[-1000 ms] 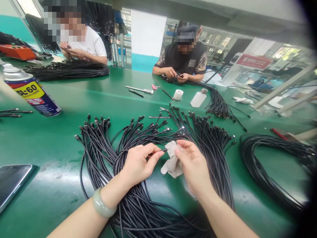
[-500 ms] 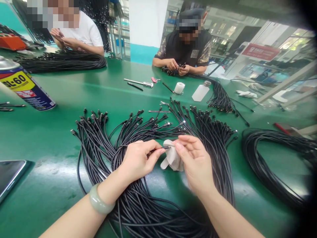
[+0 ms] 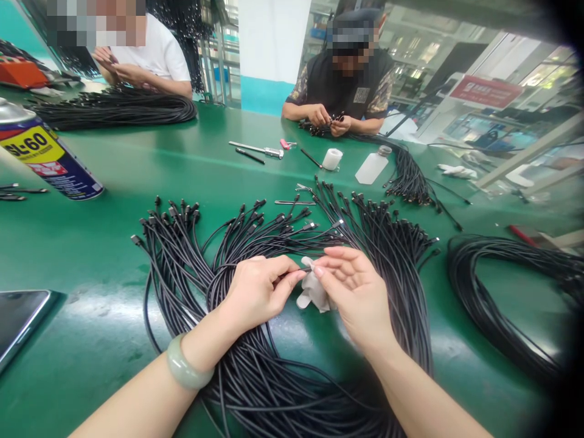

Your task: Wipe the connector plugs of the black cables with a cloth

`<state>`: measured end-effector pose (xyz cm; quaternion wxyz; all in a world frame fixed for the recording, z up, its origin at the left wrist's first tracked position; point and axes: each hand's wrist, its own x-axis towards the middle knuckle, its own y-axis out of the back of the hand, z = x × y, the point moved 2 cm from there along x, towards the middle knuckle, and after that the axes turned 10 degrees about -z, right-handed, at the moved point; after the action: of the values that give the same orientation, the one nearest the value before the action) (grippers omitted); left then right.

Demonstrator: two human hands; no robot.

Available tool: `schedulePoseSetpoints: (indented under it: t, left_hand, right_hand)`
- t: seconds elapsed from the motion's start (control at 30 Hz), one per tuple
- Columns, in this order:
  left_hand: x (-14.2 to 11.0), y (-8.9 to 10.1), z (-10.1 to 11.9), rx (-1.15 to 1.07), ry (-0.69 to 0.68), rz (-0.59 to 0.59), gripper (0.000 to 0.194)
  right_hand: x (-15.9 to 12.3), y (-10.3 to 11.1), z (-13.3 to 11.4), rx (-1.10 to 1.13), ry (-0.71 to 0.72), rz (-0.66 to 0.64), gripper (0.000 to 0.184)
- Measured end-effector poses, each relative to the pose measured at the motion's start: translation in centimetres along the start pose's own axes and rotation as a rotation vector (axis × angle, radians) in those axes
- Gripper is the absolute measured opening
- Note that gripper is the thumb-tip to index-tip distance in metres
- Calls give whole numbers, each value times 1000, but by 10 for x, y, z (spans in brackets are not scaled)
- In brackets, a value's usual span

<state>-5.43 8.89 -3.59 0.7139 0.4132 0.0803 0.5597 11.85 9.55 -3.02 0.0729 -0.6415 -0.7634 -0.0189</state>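
Note:
My left hand (image 3: 258, 293) is shut on a thin black cable with its plug end (image 3: 292, 275) pinched between thumb and fingers. My right hand (image 3: 356, 298) pinches a crumpled pale grey cloth (image 3: 312, 293) at its fingertips, right against the plug's tip. The fingers hide most of the plug. A large fan of black cables (image 3: 274, 389) with small connector ends lies under and beyond both hands. A pale green bangle (image 3: 188, 371) circles my left wrist.
A spray can (image 3: 45, 155) and a phone (image 3: 18, 322) lie at left, a black cable coil (image 3: 483, 304) at right. Beyond are hand tools (image 3: 255, 149), a white tape roll (image 3: 332, 159) and a plastic bottle (image 3: 371, 169). Two seated co-workers (image 3: 344, 76) handle cables across the green table (image 3: 219, 176).
My right hand has moved slightly left and opened its fingers a little, with less cloth showing. The left hand stays pinched on the plug, and the view has tilted slightly upward.

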Motion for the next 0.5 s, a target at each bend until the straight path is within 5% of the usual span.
schedulePoseSetpoints:
  t: [0.5]
  left_hand:
    - [3,2,2,-72,48,-61,22]
  right_hand:
    - [0,4,2,-18,-55,159,18]
